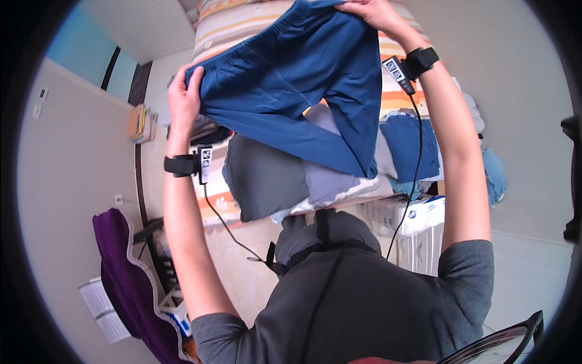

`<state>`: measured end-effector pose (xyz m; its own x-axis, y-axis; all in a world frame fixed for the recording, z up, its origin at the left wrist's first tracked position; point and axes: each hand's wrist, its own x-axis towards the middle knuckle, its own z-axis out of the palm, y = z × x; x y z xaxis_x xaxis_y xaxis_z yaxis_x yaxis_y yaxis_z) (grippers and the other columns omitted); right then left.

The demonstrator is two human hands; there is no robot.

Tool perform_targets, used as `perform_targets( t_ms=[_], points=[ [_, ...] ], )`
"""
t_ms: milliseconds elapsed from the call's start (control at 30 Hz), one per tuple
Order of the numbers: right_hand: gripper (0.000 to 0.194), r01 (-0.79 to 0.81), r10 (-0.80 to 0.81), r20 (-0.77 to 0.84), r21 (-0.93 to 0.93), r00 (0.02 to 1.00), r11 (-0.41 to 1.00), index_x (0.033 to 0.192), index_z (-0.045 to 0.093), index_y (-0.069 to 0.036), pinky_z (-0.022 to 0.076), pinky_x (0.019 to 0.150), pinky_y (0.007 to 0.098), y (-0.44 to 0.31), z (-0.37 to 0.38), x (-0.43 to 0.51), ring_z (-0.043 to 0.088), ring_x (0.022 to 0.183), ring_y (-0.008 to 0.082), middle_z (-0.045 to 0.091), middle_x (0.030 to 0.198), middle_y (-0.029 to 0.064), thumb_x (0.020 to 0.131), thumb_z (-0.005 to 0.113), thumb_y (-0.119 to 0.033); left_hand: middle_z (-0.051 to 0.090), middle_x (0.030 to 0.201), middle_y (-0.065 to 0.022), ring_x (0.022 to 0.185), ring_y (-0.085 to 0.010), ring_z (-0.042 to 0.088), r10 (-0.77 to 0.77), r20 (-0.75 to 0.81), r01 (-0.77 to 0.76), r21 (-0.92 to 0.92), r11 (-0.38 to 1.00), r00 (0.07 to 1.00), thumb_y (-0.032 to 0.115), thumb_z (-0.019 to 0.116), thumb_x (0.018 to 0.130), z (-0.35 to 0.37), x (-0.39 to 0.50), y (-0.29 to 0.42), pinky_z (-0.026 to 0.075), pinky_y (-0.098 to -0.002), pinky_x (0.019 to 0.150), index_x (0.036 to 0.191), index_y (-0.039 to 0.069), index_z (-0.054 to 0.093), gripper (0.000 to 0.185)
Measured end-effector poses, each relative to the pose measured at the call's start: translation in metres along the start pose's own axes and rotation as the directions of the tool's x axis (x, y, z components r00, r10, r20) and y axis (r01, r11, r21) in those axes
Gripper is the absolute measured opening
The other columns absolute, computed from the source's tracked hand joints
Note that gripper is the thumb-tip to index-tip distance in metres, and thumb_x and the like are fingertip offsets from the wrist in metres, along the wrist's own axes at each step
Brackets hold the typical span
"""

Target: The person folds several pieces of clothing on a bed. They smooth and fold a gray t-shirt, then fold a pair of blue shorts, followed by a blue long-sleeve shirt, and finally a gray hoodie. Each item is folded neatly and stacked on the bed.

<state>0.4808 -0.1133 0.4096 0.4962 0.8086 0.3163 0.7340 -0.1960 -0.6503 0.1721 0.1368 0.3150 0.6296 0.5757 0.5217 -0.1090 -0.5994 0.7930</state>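
A pair of blue trousers [282, 82] with an elastic waistband hangs between my two hands, held up by the waist. My left hand [185, 93] grips one end of the waistband, thumb on the front. At the top edge of the view, my right hand [370, 13] pinches the other end. The legs drape over folded clothes on the bed, a dark grey garment [268, 175] and a grey-purple one [325, 179]. To the right lies a folded blue garment [411, 148]. The trousers hide part of the piles behind them.
The bed [218, 204] has a striped cover. Below its right side stand a white package [423, 214] and a drawer unit [418, 248]. Books [141, 125] are stacked at the left, near a purple cloth [132, 282]. Cables run from both wrist straps.
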Motion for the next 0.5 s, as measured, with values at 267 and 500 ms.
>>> perform_targets(
  t_ms=[267, 500],
  points=[
    [0.018, 0.112, -0.109, -0.317, -0.009, 0.942, 0.994, 0.087, 0.068, 0.0, 0.0448, 0.061, 0.023, -0.082, -0.146, -0.011, 0.054, 0.067, 0.0069, 0.063, 0.072, -0.0006, 0.084, 0.062, -0.016, 0.062, 0.081, 0.0009, 0.074, -0.0042, 0.053, 0.31, 0.077, -0.305, -0.074, 0.95, 0.948, 0.022, 0.059, 0.091, 0.001, 0.129, 0.131, 0.044, -0.0189, 0.069, 0.1, 0.0, 0.061, 0.025],
    [0.021, 0.213, -0.226, -0.391, -0.077, 0.892, 0.974, 0.1, 0.066, -0.002, 0.0436, 0.057, 0.0198, -0.034, -0.145, -0.147, 0.053, 0.064, 0.0054, 0.061, 0.079, 0.0003, 0.088, 0.049, -0.006, 0.065, 0.088, -0.0053, 0.081, -0.0134, 0.06, 0.42, 0.379, -0.425, -0.075, 0.902, 0.824, -0.001, 0.059, 0.079, -0.002, 0.031, 0.187, 0.048, -0.0246, 0.073, 0.098, 0.002, 0.065, 0.02]
  ],
)
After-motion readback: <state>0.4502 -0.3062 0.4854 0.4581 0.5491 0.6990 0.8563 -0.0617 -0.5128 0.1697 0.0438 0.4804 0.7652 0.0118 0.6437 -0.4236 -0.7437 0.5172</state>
